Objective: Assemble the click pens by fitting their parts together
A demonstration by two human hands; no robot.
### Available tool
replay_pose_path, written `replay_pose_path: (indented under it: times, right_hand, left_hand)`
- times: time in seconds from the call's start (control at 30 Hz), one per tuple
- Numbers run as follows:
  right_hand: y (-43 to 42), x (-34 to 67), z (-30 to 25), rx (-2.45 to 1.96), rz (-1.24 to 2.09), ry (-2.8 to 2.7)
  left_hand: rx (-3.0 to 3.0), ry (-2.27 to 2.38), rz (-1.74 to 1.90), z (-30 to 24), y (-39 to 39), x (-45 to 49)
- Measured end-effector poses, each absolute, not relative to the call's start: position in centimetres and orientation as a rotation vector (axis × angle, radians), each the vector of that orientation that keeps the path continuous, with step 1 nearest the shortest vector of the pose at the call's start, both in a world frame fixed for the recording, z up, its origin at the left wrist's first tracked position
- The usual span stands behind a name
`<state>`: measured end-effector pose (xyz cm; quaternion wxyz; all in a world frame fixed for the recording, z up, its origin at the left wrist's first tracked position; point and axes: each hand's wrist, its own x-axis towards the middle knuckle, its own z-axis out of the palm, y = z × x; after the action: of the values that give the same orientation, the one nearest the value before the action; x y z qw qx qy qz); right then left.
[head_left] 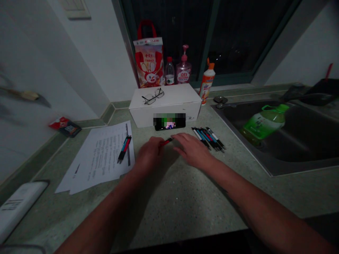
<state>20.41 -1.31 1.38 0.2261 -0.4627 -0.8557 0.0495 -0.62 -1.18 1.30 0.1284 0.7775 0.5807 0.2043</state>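
Observation:
My left hand (148,152) is closed around a red pen (166,141), whose tip sticks out to the right. My right hand (191,149) lies just right of it with fingers stretched flat toward the pen's tip, touching or nearly touching it. Both hands rest on the speckled green counter (169,204). A row of several pens (209,137) lies just right of my right hand. Two more pens (124,148), blue and red, lie on white printed sheets (99,158) to the left of my left hand.
A phone (169,123) leans against a white box (165,104) with eyeglasses (153,96) on top. Behind stand a red bag (148,63), bottles (183,68) and a glue bottle (207,82). A sink (286,141) with a green bottle (265,121) is at right.

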Motion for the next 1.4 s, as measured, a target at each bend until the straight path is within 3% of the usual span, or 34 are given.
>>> replay_pose_path:
  times: [0.1, 0.43, 1.0, 1.4]
  right_hand:
    - [-1.4, 19.8, 0.6, -1.280, 0.181, -2.488]
    - [-0.1, 22.3, 0.7, -1.358, 0.425, -2.230]
    - [-0.9, 20.3, 0.2, -1.396, 0.450, -2.306]
    - [-1.3, 20.1, 0.1, -1.453, 0.510, -2.211]
  left_hand:
    - [2.239, 1.412, 0.673, 0.7, -2.0, 0.3]
    - [1.828, 1.555, 0.936, 1.0, -0.6, -0.6]
    - [1.800, 1.691, 0.837, 1.3, -0.6, -0.4]
    - [1.788, 1.459, 0.934, 1.1, -0.9, 0.1]
